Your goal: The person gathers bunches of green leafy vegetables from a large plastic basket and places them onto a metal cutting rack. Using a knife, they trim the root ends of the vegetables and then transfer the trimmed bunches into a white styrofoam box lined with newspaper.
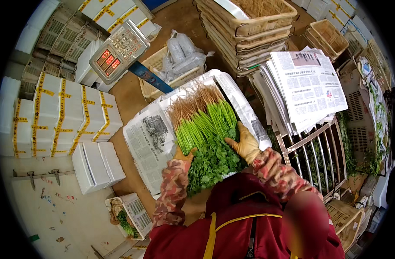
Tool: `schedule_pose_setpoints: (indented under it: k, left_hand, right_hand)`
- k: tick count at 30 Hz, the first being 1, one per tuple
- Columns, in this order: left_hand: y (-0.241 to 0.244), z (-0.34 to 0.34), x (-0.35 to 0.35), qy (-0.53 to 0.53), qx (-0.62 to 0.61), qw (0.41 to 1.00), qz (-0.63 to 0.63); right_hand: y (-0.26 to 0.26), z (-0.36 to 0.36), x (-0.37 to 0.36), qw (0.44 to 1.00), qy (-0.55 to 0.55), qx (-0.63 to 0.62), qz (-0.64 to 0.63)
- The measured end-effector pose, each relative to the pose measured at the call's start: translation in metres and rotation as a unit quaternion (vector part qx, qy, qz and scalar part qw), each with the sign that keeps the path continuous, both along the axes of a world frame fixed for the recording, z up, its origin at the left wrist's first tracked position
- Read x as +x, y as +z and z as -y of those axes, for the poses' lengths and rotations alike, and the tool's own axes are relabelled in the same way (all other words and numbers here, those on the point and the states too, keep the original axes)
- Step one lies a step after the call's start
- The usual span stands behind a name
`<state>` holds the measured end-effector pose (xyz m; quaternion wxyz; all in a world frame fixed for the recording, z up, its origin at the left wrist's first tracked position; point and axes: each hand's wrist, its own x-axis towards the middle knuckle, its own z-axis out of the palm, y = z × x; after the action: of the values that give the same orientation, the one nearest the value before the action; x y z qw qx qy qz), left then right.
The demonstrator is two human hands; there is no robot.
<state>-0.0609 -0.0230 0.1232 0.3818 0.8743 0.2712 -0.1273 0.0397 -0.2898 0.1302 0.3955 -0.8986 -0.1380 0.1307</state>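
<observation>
A wide bundle of coriander (205,126) lies on spread newspaper (145,136), its brown roots facing away from me and its leaves towards me. My left hand (183,154), in a tan glove, grips the bundle's left side, with the fingers partly hidden by stems. On the right side, my gloved right hand (246,144) holds the other edge with its thumb over the leaves. Roots rest on the far part of the paper. A digital scale display (119,51) stands on a blue post beyond the paper's far left corner.
A newspaper stack (309,87) rests on a metal rack (310,152) at right. Tall stacked plastic crates (246,35) stand beyond. A crate (149,85) holds filled plastic bags (182,53). Taped white foam boxes (60,116) line the left. A small crate (137,210) holds greens.
</observation>
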Motion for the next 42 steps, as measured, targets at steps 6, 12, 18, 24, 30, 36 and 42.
schedule_pose_setpoints:
  k: [6, 12, 18, 24, 30, 36, 42]
  left_hand:
    - [0.057, -0.029, 0.03, -0.06, 0.177, 0.977, 0.107]
    - [0.046, 0.076, 0.136, -0.408, 0.265, 0.853, 0.19]
    - [-0.039, 0.122, 0.111, -0.398, 0.403, 0.808, 0.159]
    - [-0.013, 0.092, 0.132, -0.393, 0.3, 0.827, 0.268]
    - [0.067, 0.2, 0.134, -0.407, 0.162, 0.839, 0.323]
    - [0.082, 0.367, 0.083, -0.547, 0.025, 0.792, 0.269]
    - [0.122, 0.512, 0.007, -0.662, -0.009, 0.691, 0.291]
  right_hand:
    - [0.058, 0.005, -0.017, 0.987, 0.04, -0.049, 0.148]
    - [0.001, -0.013, -0.036, 0.964, 0.145, -0.111, 0.193]
    - [0.0, 0.037, -0.049, 0.98, 0.158, -0.111, 0.037]
    - [0.134, 0.2, -0.139, 0.953, -0.149, 0.063, 0.257]
    - [0.197, 0.395, -0.336, 0.85, -0.481, 0.081, 0.2]
    - [0.056, 0.573, -0.614, 0.521, -0.84, -0.151, -0.022]
    - [-0.056, 0.646, -0.628, 0.525, -0.795, -0.249, -0.174]
